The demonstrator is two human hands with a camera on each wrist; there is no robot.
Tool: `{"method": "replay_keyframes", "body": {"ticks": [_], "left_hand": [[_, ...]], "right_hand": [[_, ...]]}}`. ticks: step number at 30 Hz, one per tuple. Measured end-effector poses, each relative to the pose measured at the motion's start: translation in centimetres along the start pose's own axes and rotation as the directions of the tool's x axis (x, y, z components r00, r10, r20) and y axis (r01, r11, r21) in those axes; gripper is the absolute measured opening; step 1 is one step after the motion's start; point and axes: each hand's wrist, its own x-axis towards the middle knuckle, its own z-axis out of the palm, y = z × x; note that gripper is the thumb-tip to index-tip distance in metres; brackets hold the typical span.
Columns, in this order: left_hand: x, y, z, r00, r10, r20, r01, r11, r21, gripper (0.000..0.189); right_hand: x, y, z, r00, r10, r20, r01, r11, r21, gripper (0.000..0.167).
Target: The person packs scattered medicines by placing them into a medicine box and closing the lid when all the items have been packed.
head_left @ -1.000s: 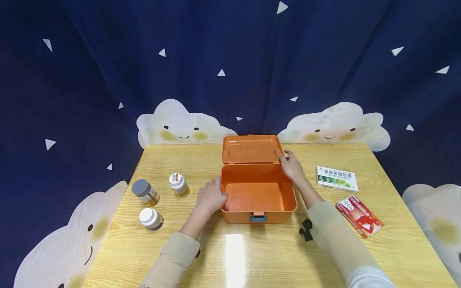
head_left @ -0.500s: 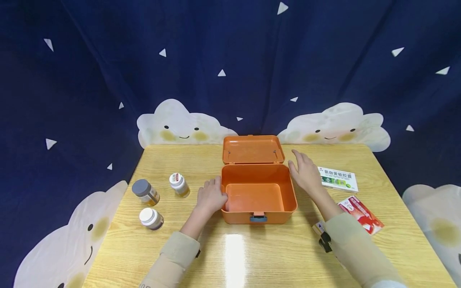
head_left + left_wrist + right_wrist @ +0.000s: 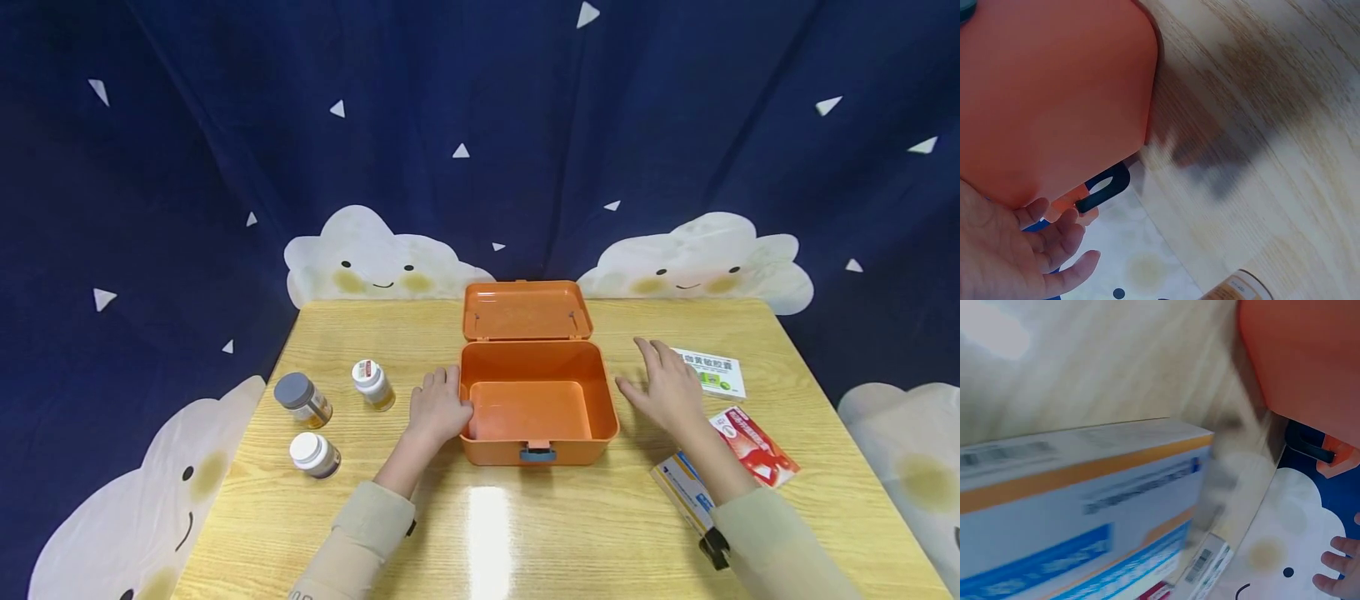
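Note:
An orange plastic storage box (image 3: pixel 480 454) stands at mid-table with its lid (image 3: pixel 525 310) tipped back and its inside bare. My left hand (image 3: pixel 438 408) holds its left wall, thumb over the rim; in the left wrist view the thumb is hidden behind the orange wall (image 3: pixel 1054 94). To the right, my right hand (image 3: pixel 667 392) hovers with fingers spread and nothing in them. It partly covers a white-and-green medicine box (image 3: pixel 722 379). Under its forearm lies a blue-and-white medicine box (image 3: pixel 684 487), which looms large in the right wrist view. A red medicine box (image 3: pixel 757 450) lies beside that forearm.
Left of the orange box stand a grey-lidded pill bottle (image 3: pixel 300 398) and two white-capped ones, one nearer the front (image 3: pixel 313 454) and one closer to the box (image 3: pixel 372 385). A dark blue curtain (image 3: pixel 480 167) with cloud shapes hangs behind the table.
My right hand has left the lid's right hinge corner and moved right and toward me, uncovering the blue-and-white medicine box. The left hand and orange box have stayed put.

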Motion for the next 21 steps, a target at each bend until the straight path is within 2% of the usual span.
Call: {"method": "replay_keyframes", "body": {"ticks": [4,11,21], "left_hand": [[0.0,0.0,0.0,1.0,0.003,-0.005,-0.003,1.0,0.006,0.044],[0.0,0.0,-0.1,1.0,-0.002,0.005,0.002,1.0,0.005,0.043],[-0.1,0.1,-0.1,1.0,-0.006,-0.005,0.006,1.0,-0.011,0.043]], "right_hand": [[-1.8,0.6,0.0,1.0,0.01,0.0,-0.01,1.0,-0.024,0.074],[-4.8,1.8,0.4,0.999,0.052,0.002,-0.052,0.999,-0.003,0.077],[-8.0,2.5,0.9,0.993,0.113,0.031,-0.113,0.994,-0.012,0.084]]}}
